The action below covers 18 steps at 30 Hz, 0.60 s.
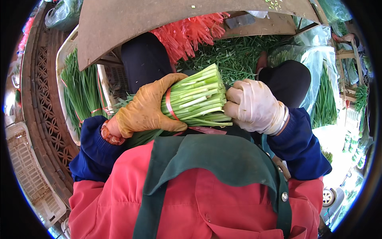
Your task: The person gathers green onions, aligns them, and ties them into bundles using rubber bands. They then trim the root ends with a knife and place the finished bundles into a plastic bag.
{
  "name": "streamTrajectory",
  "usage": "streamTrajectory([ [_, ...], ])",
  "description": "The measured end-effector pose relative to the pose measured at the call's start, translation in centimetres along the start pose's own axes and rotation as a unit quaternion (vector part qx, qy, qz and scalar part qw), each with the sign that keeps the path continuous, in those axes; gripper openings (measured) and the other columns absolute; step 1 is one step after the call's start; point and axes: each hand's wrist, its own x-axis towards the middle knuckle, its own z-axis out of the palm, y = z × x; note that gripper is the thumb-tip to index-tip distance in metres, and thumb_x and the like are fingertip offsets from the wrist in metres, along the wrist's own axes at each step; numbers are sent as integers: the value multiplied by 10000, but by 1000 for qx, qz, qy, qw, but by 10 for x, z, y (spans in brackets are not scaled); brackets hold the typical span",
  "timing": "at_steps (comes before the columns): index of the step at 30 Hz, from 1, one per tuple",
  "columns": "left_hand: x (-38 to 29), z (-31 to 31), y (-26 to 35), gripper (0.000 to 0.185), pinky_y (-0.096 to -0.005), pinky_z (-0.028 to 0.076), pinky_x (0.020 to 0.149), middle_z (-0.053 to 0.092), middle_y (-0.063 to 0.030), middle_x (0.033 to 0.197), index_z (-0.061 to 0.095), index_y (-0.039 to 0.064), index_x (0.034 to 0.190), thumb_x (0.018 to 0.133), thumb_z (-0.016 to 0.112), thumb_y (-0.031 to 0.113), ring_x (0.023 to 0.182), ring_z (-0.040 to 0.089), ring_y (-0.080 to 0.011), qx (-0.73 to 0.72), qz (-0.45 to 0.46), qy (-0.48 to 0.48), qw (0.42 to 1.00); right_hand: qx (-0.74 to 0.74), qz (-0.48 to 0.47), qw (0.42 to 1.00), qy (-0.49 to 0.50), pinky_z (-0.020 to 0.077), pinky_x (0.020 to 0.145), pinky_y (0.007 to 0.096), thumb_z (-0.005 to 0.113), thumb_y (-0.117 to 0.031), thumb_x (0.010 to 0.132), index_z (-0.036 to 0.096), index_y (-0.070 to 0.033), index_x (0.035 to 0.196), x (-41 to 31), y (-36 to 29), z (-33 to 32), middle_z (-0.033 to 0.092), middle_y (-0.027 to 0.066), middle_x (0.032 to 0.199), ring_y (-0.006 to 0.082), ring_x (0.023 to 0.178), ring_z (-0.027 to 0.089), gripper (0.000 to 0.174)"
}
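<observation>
My left hand [149,107], in a stained orange rubber glove, grips a thick bundle of green leafy stalks [197,98], which look like garlic chives. A pink plastic tie [169,104] runs around the bundle beside my thumb. Its pale cut ends point right, and the leaves trail left beneath my left forearm. My right hand [253,107], in a thin white glove, has its fingers curled against the cut ends. Whether they pinch a stalk is hidden. Below the bundle a loose pink strip [207,130] lies by the dark green apron [215,161].
A brown board [185,13] spans the space ahead, with pink plastic strips [191,33] hanging below it. Loose green leaves [229,55] cover the ground between my knees. At left, a white crate [67,44] holds tied bundles [83,86]; at right, a clear plastic bag [319,65] holds greens.
</observation>
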Motion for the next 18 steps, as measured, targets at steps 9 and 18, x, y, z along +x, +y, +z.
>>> streamTrajectory([
  [9, -5, -3, 3, 924, -352, 502, 1000, 677, -131, 1192, 510, 29, 1390, 604, 941, 252, 1116, 662, -250, -15, -2, 9, 1000, 15, 38, 998, 41, 534, 571, 368, 641, -138, 739, 649, -107, 878, -6, 1, -20, 565, 52, 835, 246, 759, 623, 143],
  [18, -3, -5, 8, 945, -348, 500, 1010, 677, -129, 1207, 510, 19, 1392, 586, 949, 241, 1125, 660, -237, -12, 0, 5, 1000, -25, 66, 997, 22, 525, 547, 362, 659, -105, 714, 667, -86, 894, -14, 5, -33, 598, 67, 864, 260, 764, 643, 182],
])
